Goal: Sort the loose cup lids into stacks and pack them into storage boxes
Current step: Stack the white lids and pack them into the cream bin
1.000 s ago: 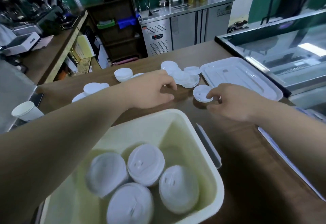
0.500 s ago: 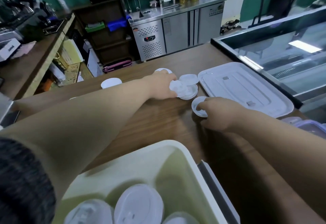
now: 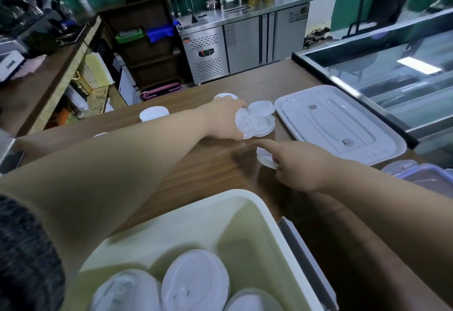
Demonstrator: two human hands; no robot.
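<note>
Two hands over one wooden worktop (image 3: pixel 196 171). Left hand (image 3: pixel 224 120): fingers curled, pinching the rim of one clear lid (image 3: pixel 245 125), which overlaps two further clear lids (image 3: pixel 262 109) just beside one flat box cover (image 3: pixel 343 119). Right hand (image 3: pixel 302 167): forefinger straight, other fingers curled round one white lid (image 3: pixel 266 160). Foreground: one cream storage box (image 3: pixel 267 209) in which three domed white lids (image 3: pixel 196 279), thin and glossy, show side by side.
</note>
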